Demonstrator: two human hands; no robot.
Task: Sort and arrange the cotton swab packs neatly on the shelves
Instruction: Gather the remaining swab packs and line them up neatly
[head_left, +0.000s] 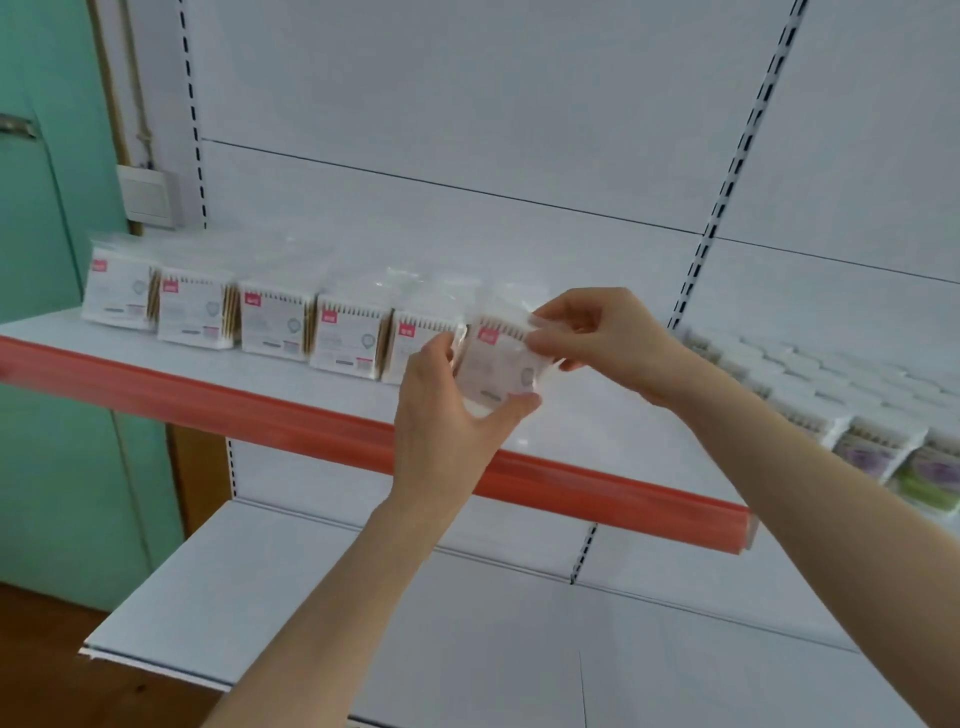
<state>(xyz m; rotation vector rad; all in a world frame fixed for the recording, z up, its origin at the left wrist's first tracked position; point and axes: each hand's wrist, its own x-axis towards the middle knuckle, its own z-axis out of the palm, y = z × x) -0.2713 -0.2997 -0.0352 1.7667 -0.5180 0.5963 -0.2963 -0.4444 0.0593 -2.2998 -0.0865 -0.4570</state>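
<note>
- A held pack of cotton swabs sits between two bare hands, just above the white shelf and in front of its back panel.
- The held pack is a small clear plastic bag with a white label, a pink-red square at its top left and a faint grey emblem at lower right; wooden swab sticks show along its top edge. The print is too blurred to read.
- The left hand grips the held pack from below and from the left, thumb at its bottom edge, fingers curled along its left side.
- The right hand pinches the top right corner of the held pack, where the loose plastic gathers.
- A row of packs, five alike, stands upright on the shelf to the left of the held pack, side by side and facing forward; the nearest one is partly hidden behind the left hand.
- An orange-red strip runs along the shelf's front edge, below the row.
- To the right of the held pack, on the neighbouring shelf section, lie more packs, some with purple or green labels, blurred.
- Below the shelf is a second white shelf.
- Left of the shelf stands a teal wall, with a white switch plate beside it.
</note>
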